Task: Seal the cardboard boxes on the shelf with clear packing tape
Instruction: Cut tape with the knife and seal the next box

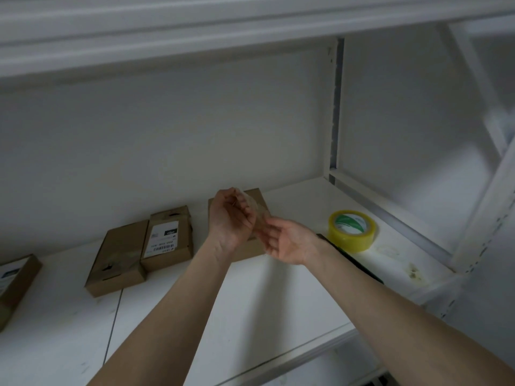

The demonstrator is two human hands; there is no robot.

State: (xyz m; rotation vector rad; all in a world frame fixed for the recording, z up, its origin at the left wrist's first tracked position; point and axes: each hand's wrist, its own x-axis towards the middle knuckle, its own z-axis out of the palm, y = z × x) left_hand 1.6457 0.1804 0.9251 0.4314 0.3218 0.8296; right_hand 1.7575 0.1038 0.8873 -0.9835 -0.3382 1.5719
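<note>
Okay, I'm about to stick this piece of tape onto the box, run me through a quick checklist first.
1. Tape strip gripped at both ends by left hand and right hand: ok.
2. Strip cut free of tape roll, which rests apart on the shelf: ok.
3. Box lies below the hands: ok.
4. Strip unwrinkled: cannot tell.
5. Box flaps shut: cannot tell, hands hide them.

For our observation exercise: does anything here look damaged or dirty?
Yes. The plain box left of the labelled box has dark tears and wrinkled tape on top; brownish stains mark the shelf near its right corner.
</note>
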